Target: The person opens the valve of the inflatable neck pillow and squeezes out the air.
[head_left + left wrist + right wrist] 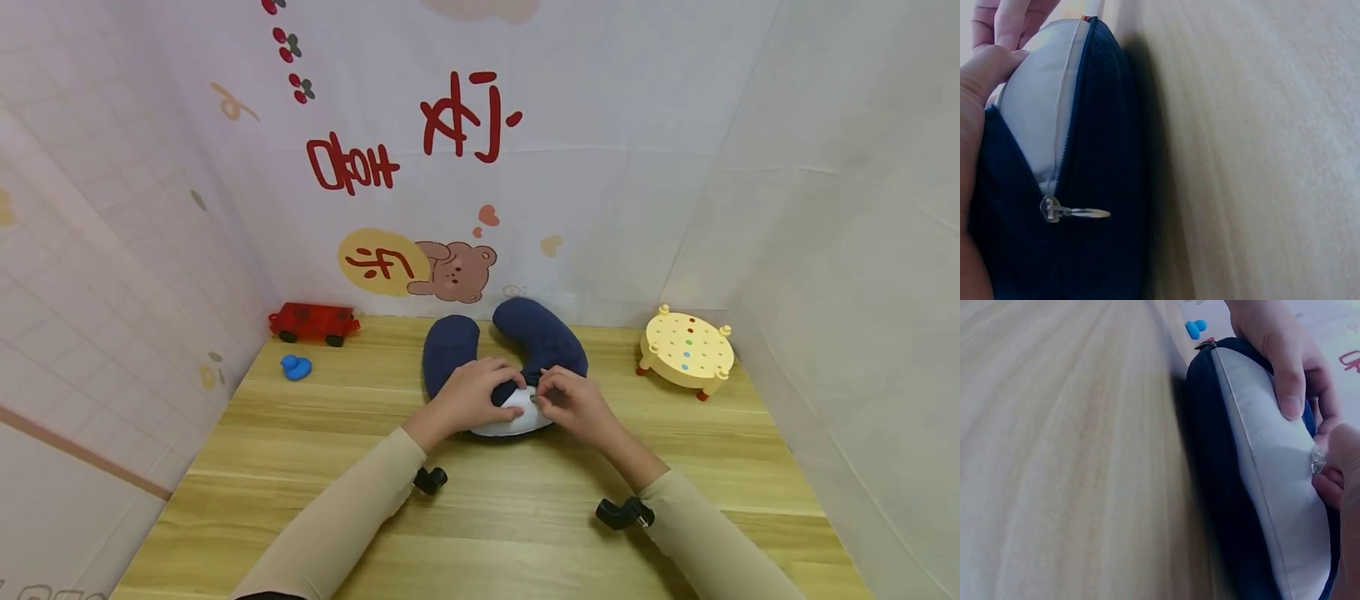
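A navy U-shaped neck pillow (551,337) lies on the table, its cover unzipped along the near curve. White inner lining (1044,94) shows through the gap, and a metal zipper pull (1088,213) hangs at one end of the opening. My left hand (480,392) grips the pillow's near curve, thumb against the white lining. Close beside it, my right hand (573,404) pinches a small, clear, shiny object (1317,461) at the upper edge of the opening. I cannot tell what that object is.
Toward the back left stand a red toy wagon (313,323) with black wheels and a blue toy duck (296,367). A round yellow pegged toy stand (686,350) is at the back right. White printed cloth walls (600,150) enclose the wooden table (517,533).
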`<state>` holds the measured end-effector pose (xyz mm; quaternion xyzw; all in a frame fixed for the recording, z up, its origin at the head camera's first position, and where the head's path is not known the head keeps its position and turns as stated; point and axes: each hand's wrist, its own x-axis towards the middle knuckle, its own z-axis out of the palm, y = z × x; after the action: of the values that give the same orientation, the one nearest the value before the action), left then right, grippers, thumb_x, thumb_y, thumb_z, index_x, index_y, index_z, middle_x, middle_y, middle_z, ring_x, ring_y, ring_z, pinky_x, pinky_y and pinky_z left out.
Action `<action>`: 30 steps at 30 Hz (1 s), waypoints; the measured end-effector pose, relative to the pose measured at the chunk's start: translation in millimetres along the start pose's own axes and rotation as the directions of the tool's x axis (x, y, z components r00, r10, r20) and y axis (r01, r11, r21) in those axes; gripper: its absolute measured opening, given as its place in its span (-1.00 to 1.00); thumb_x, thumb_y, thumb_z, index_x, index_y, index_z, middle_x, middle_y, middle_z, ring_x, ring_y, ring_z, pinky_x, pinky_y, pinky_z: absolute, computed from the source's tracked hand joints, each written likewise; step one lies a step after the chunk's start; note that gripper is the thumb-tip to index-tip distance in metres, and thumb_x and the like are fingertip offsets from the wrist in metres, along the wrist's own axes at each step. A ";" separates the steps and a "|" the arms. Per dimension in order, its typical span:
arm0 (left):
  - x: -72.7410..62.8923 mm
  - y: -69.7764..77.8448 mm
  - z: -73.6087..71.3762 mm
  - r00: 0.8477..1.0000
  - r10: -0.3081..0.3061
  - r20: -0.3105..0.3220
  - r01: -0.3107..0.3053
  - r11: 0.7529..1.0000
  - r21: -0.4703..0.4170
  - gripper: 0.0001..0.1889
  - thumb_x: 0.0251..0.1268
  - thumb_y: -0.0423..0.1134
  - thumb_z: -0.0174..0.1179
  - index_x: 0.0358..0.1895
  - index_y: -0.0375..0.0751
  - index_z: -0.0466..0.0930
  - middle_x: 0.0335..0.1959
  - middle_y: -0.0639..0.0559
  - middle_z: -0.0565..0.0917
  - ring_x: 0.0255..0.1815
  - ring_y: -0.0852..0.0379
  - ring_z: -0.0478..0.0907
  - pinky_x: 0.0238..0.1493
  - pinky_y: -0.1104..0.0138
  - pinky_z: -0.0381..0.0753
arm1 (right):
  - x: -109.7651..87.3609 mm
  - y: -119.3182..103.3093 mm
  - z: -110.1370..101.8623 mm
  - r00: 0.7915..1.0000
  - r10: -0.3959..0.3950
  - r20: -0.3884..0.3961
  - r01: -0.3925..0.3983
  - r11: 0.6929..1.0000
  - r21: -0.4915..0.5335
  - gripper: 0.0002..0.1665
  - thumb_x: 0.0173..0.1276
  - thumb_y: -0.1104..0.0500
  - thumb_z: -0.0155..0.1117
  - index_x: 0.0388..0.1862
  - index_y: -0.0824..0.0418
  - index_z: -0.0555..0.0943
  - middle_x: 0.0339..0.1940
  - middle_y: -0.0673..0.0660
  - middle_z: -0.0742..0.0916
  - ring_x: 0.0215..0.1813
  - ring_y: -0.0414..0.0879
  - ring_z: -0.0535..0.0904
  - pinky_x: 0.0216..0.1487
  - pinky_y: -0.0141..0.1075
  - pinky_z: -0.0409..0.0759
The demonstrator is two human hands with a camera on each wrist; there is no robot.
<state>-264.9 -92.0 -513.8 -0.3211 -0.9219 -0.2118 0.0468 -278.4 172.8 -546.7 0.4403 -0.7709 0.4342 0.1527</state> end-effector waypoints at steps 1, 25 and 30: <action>-0.6 0.1 -0.6 1.000 -0.003 0.000 0.003 1.000 -0.002 -0.59 0.41 0.26 0.49 0.19 0.25 0.75 0.30 0.18 0.68 0.25 0.09 0.63 0.21 0.08 0.67 | 0.6 -0.2 0.0 1.000 -0.011 0.019 0.012 0.999 -0.034 -0.67 0.27 0.52 0.53 -0.17 0.15 0.73 -0.12 0.03 0.76 -0.04 -0.02 0.76 0.37 -0.27 0.64; -1.3 0.5 0.5 1.000 -0.003 -0.003 0.003 0.999 -0.044 -0.61 0.43 0.23 0.49 0.19 0.23 0.76 0.27 0.17 0.70 0.26 0.08 0.64 0.25 0.06 0.65 | -1.2 -10.2 -3.4 0.999 -0.021 -0.027 0.020 0.999 -0.034 -0.77 0.33 0.51 0.58 -0.15 0.24 0.84 -0.13 0.07 0.82 0.08 0.18 0.80 0.41 -0.38 0.56; -0.4 -0.7 -0.1 1.000 0.000 -0.013 -0.001 0.999 -0.046 -0.60 0.42 0.23 0.50 0.18 0.23 0.76 0.28 0.17 0.70 0.27 0.09 0.63 0.25 0.09 0.65 | 0.8 -9.7 1.7 0.995 0.001 -0.098 0.007 0.997 0.082 -0.76 0.32 0.56 0.54 -0.20 0.27 0.86 -0.17 0.18 0.84 0.03 0.19 0.80 0.44 -0.25 0.59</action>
<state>-265.0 -92.7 -514.1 -0.3209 -0.9164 -0.2349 0.0455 -270.7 168.7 -542.0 0.4255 -0.7433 0.4864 0.1730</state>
